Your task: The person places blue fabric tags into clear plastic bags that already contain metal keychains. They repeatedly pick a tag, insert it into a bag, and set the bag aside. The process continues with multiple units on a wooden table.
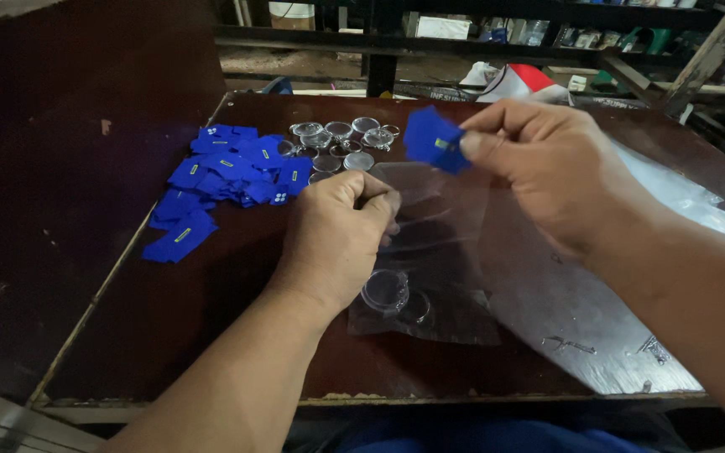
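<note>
- R hand (547,164) pinching blue card (435,141); L hand (337,235) fisted on clear poly bag (430,252).
- Risk, imo: bag mouth collapses, we snag the card; clear round case (385,289) inside could slide.

Dark wooden table (169,319) bears blue tags (228,168), clear discs (341,143), plastic bags (442,252).
</note>
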